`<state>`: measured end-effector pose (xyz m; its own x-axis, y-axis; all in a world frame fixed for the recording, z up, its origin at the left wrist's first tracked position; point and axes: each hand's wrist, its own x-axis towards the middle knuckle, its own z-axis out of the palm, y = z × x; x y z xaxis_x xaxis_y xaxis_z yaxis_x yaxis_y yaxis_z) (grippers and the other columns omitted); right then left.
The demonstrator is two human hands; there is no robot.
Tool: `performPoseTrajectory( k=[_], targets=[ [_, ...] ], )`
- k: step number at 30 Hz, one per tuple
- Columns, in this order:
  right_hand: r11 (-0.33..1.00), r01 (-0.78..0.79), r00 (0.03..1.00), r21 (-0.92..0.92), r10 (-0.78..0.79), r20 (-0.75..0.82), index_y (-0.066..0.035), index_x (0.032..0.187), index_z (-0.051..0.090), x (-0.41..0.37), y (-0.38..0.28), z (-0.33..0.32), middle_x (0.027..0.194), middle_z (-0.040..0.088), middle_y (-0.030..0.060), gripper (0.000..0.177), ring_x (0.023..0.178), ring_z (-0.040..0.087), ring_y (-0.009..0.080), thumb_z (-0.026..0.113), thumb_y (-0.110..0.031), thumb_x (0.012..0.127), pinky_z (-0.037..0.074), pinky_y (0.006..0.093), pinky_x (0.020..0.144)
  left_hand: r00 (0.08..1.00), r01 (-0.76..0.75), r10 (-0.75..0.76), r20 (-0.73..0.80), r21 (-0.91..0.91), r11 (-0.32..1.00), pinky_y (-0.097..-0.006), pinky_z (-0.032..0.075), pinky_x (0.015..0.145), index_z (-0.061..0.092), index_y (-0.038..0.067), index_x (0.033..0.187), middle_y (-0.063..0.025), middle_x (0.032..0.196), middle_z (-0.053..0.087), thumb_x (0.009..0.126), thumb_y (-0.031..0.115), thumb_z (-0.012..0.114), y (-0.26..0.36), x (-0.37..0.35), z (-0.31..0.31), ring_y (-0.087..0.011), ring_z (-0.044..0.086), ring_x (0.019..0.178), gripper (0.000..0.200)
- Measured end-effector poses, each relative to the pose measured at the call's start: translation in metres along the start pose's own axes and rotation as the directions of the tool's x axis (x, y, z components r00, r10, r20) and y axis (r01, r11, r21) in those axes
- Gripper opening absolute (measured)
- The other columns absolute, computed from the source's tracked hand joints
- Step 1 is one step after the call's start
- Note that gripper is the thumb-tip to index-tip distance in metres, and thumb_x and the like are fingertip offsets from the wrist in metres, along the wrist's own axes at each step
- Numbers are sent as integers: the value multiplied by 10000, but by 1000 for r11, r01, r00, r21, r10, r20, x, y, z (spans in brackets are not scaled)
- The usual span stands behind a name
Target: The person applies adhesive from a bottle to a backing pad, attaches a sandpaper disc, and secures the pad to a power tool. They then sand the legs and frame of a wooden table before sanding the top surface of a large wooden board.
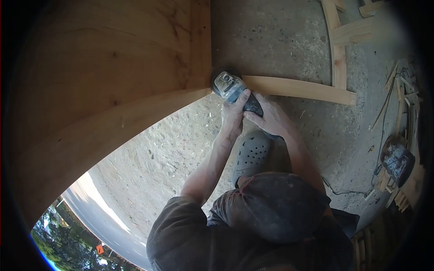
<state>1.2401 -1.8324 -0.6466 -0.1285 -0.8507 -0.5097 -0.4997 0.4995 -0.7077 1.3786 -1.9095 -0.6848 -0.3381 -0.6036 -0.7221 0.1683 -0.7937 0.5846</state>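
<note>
Both my hands hold a small angle grinder (229,86), its grey head with a clear guard pressed against the corner where a large pale wooden panel (113,67) meets a thin wooden rail (300,88). My left hand (233,116) wraps the grinder's body from below-left. Gripping the dark rear handle just to the right is my right hand (270,118). The disc itself is hidden under the guard and the panel's edge.
My foot in a grey perforated clog (251,154) rests on the dusty concrete floor (158,153) below the hands. A wooden frame (337,49) lies at upper right. Scrap sticks (402,90), a black cable (343,192) and a paint-stained can (398,161) sit at right.
</note>
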Motion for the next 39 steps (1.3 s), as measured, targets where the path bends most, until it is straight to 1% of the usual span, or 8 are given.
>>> performPoseTrajectory(
  k=[6,11,15,17,20,28,37,39],
  targets=[
    [999,-49,997,7,48,56,7,1543,391,-16,2,-4,1392,581,318,807,1285,578,466,649,-492,964,478,498,1064,1000,-17,16,22,51,999,-323,550,858,691,15,1168,-65,1076,714,874,312,862,-13,-11,2,-157,679,956,451],
    [990,-27,996,140,38,-80,56,1502,416,-44,20,-7,1290,631,337,761,1195,623,495,685,-401,956,504,502,1000,995,64,-78,62,191,980,-317,552,841,686,3,1177,-67,1076,718,859,313,875,-28,-18,24,-148,681,963,483],
    [980,-11,975,200,55,-215,16,1529,403,-49,22,10,1299,635,326,794,1194,621,500,647,-488,966,497,524,1011,979,105,-139,152,212,972,-317,551,838,686,0,1163,-69,1073,717,862,308,874,-23,-13,18,-149,684,955,470],
    [984,-73,989,160,92,-119,27,1526,398,-39,8,11,1299,634,327,805,1184,625,501,665,-478,958,496,525,1010,988,66,-86,130,152,986,-325,558,837,679,5,1171,-72,1064,713,875,293,863,-10,-13,10,-158,687,942,452],
    [997,48,986,67,-36,-163,28,1521,402,-33,11,17,1300,632,331,810,1190,620,502,681,-471,947,502,520,999,989,-2,-3,146,33,999,-364,588,865,652,22,1183,-71,1051,701,900,269,837,-10,-15,4,-189,696,938,418],
    [953,-177,940,247,238,-244,49,1507,414,-119,90,-52,1223,668,329,783,1146,658,467,709,-402,939,523,478,980,955,117,-222,195,442,889,-347,557,840,712,-10,1124,-99,1031,747,830,433,876,-93,-24,115,-190,712,929,556],
    [882,-270,745,387,446,-497,51,1521,401,-184,185,-86,1271,666,293,787,1195,654,426,695,-413,956,507,457,1015,821,-52,-382,425,722,690,-315,552,822,713,22,1140,-70,1035,738,866,333,849,-162,-17,251,-151,696,928,437],
    [842,-264,592,471,527,-610,43,1447,499,-186,203,-95,1276,664,278,702,1194,653,417,679,-436,966,503,456,1003,782,-58,-382,492,668,742,-315,550,822,708,23,1145,-66,1037,733,860,338,855,-181,-9,279,-148,689,929,449]
  ],
)
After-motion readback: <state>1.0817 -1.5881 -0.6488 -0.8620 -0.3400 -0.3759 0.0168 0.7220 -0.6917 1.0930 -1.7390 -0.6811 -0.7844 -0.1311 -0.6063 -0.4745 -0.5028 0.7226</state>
